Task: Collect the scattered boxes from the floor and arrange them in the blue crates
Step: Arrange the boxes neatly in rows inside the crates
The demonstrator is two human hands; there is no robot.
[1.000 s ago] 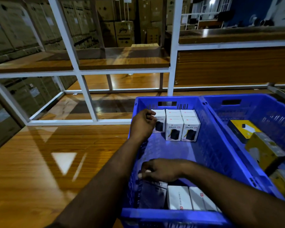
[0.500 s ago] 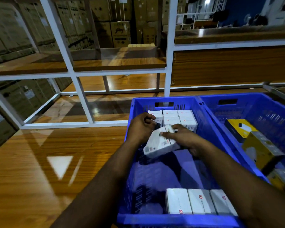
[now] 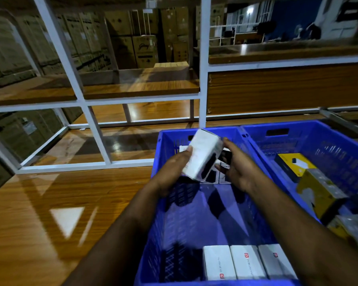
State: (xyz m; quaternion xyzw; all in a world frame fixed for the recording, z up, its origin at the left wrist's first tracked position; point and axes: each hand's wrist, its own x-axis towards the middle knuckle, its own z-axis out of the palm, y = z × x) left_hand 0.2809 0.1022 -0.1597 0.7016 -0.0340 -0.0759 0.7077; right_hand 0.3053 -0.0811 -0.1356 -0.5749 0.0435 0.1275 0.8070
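here the left hand (image 3: 175, 168) grips a smooth white rectangular box (image 3: 203, 154) over the slotted blue crate (image 3: 194, 219), right hand (image 3: 239, 168) open.

Two bare forearms, left hand (image 3: 175, 172) and right hand (image 3: 239, 168) ungloved, sleeveless

Likely warehouse: stacked cartons (image 3: 145, 50), white racking (image 3: 203, 58), blue crates (image 3: 310, 141).

I count 2 blue crates (image 3: 242, 131), 3 white boxes (image 3: 246, 263) at the left crate's near end, 1 white box (image 3: 203, 154) lifted above it, 2 hands.
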